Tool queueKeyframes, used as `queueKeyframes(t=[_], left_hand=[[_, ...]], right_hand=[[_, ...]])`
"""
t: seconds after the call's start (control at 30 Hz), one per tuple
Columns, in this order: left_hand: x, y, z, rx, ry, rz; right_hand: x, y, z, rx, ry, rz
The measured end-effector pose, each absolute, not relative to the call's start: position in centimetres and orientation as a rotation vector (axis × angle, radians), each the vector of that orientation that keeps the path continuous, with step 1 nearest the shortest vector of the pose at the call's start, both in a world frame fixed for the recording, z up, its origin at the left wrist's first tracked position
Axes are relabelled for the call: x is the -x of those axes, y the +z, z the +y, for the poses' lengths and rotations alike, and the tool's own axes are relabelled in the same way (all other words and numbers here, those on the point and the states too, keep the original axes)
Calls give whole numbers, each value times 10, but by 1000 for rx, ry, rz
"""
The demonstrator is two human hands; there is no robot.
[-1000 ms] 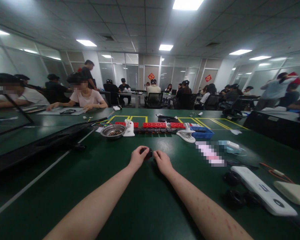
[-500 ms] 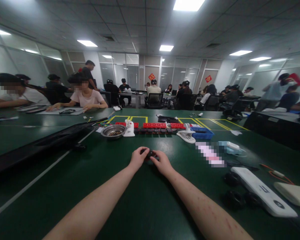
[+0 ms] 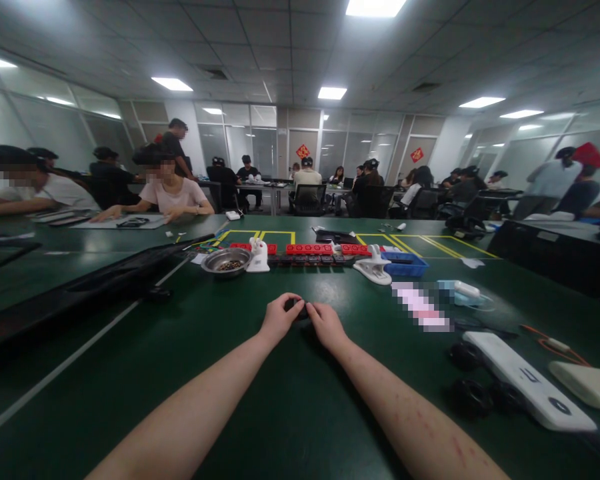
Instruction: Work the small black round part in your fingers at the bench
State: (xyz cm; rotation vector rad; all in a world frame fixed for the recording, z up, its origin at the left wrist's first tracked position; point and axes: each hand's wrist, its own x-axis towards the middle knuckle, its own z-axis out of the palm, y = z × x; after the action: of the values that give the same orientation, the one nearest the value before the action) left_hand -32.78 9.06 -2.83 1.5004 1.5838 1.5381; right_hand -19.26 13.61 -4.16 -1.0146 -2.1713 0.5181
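A small dark block-like part (image 3: 297,309) sits between my two hands, just above or on the green table (image 3: 290,400); its kind is too small and covered to make out. My left hand (image 3: 282,316) is closed round its left side, thumb laid across the near face. From the right, my right hand (image 3: 325,323) pinches the same part with thumb and fingertips. Beyond the hands, red slotted strips (image 3: 309,249) lie in a row, with a line of black parts (image 3: 313,261) in front of them.
A metal bowl (image 3: 226,264) of small pieces stands by a white clip stand (image 3: 258,257). Further right are another white clip (image 3: 374,268) and a blue tray (image 3: 405,265). A long black object (image 3: 95,293) lies at left, a white device (image 3: 527,380) at right. Co-workers sit beyond.
Both thumbs have shifted over the dark part, covering more of its top. The hands stay at the same spot on the table.
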Motion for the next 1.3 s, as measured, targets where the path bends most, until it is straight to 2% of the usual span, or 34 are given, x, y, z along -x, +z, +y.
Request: queueKeyframes(t=[0.3, 0.57, 1.07, 1.3], left_hand=[[333, -41, 105, -1295, 1450, 1522], [330, -35, 97, -1412, 1498, 1584], [332, -36, 102, -1332, 1419, 1565], [329, -32, 94, -1477, 1449, 1605]], right_hand=[[194, -44, 136, 892, 581, -2149], [193, -39, 131, 1044, 481, -2149], [193, -42, 136, 908, 553, -2229], [193, -40, 133, 1036, 486, -2200]])
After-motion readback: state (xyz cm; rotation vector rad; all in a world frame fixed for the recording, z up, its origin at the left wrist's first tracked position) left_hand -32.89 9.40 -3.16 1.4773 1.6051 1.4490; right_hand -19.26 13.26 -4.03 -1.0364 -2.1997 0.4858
